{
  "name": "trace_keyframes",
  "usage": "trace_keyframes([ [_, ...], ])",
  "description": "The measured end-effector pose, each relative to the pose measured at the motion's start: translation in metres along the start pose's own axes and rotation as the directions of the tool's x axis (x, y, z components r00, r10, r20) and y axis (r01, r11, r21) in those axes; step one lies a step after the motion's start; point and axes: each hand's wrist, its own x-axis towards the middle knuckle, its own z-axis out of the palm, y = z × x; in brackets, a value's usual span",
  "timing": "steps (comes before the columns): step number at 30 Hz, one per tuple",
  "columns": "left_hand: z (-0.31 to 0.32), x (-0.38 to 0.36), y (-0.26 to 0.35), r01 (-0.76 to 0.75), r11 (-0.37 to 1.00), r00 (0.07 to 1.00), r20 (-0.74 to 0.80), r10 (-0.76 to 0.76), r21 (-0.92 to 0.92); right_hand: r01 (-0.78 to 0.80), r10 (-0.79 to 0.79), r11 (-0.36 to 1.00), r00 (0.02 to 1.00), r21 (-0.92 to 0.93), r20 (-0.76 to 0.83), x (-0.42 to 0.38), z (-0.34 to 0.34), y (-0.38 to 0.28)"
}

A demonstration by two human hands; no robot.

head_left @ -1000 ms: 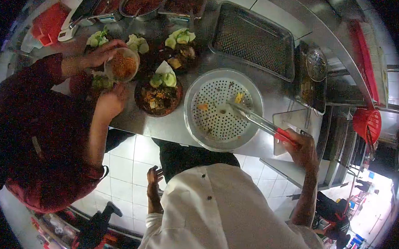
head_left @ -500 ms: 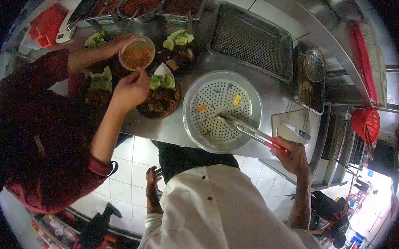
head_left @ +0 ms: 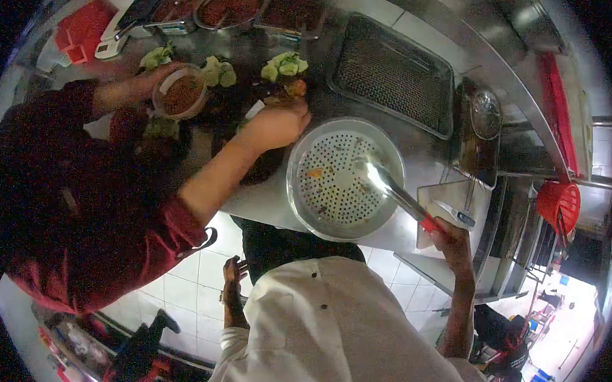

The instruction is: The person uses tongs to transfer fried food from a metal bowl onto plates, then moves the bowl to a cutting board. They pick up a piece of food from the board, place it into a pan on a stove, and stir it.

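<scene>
My right hand (head_left: 453, 241) is closed around the red handles of metal tongs (head_left: 401, 196). Their tips are over a round perforated metal colander (head_left: 303, 208), which has a few small food scraps in it, one of them an orange piece (head_left: 314, 173). Whether the tongs pinch any food cannot be made out. My left hand (head_left: 234, 270) hangs low beside my body, away from the counter, fingers stretched and holding nothing.
A co-worker in a maroon sleeve holds a tub of orange-brown crumbs (head_left: 180, 93) and reaches over dishes with green garnish (head_left: 285, 65). Behind are sauce pans (head_left: 230, 8) and a rack tray (head_left: 395, 71). A knife (head_left: 456, 210) lies on a cutting board (head_left: 430, 190).
My tongs have risen from the colander's bottom and tilted. The yellow scrap once beside them no longer shows. The co-worker's hand moved right over a dish; the tub shifted left.
</scene>
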Motion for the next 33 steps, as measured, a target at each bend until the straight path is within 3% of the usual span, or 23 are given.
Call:
trace_keyframes([
  [3,-0.004,0.001,-0.004,-0.007,1.000,1.000,0.004,0.007,-0.010,0.025,0.003,0.935,0.997,0.353,-0.078,0.009,0.009,0.022],
  [4,-0.006,0.000,-0.005,-0.016,1.000,1.000,0.007,0.016,-0.023,0.096,-0.090,0.979,0.995,0.178,-0.039,0.014,0.000,0.016],
  [5,-0.008,-0.002,-0.007,-0.024,0.999,1.000,0.009,0.024,-0.036,-0.043,0.038,0.989,0.998,0.142,0.043,0.021,-0.004,0.013],
  [7,-0.016,-0.002,-0.014,-0.117,0.993,0.993,0.028,0.118,-0.030,-0.060,0.044,0.928,0.998,0.367,0.052,0.031,-0.006,-0.013],
  [10,-0.018,-0.016,-0.003,-0.083,0.994,0.996,-0.047,0.080,-0.071,0.066,-0.092,0.889,0.995,0.453,0.035,0.053,-0.007,-0.054],
  [13,-0.025,-0.016,-0.005,-0.028,0.992,0.994,-0.107,0.014,-0.125,-0.064,-0.013,0.777,0.993,0.626,0.118,0.078,-0.011,-0.110],
  [14,-0.028,-0.022,-0.003,-0.025,0.990,0.993,-0.117,0.009,-0.137,0.010,-0.047,0.833,0.998,0.554,0.053,0.083,-0.009,-0.139],
  [16,-0.033,-0.030,-0.001,-0.009,0.986,0.990,-0.138,-0.015,-0.169,0.090,-0.203,0.770,0.973,0.632,0.109,0.115,-0.005,-0.169],
  [18,-0.040,-0.035,-0.012,-0.010,0.981,0.988,-0.152,-0.020,-0.193,0.133,-0.213,0.753,0.976,0.644,0.048,0.124,0.005,-0.231],
  [20,-0.048,-0.039,-0.024,-0.008,0.975,0.987,-0.158,-0.028,-0.224,0.120,-0.314,0.735,0.933,0.667,0.178,0.149,0.012,-0.275],
  [22,-0.053,-0.040,-0.035,0.010,0.973,0.985,-0.165,-0.049,-0.229,0.220,-0.414,0.758,0.890,0.614,0.192,0.173,0.027,-0.316],
  [26,-0.061,-0.043,-0.059,-0.029,0.953,0.989,-0.144,-0.016,-0.301,0.236,-0.415,0.804,0.880,0.546,0.230,0.225,0.077,-0.370],
  [30,-0.066,-0.033,-0.086,-0.010,0.908,0.989,-0.140,-0.053,-0.419,0.456,-0.498,0.852,0.858,0.258,0.126,0.259,0.129,-0.402],
  [33,-0.066,-0.038,-0.099,-0.100,0.873,0.991,-0.127,0.044,-0.477,0.567,-0.573,0.819,0.812,0.083,0.111,0.274,0.154,-0.417],
])
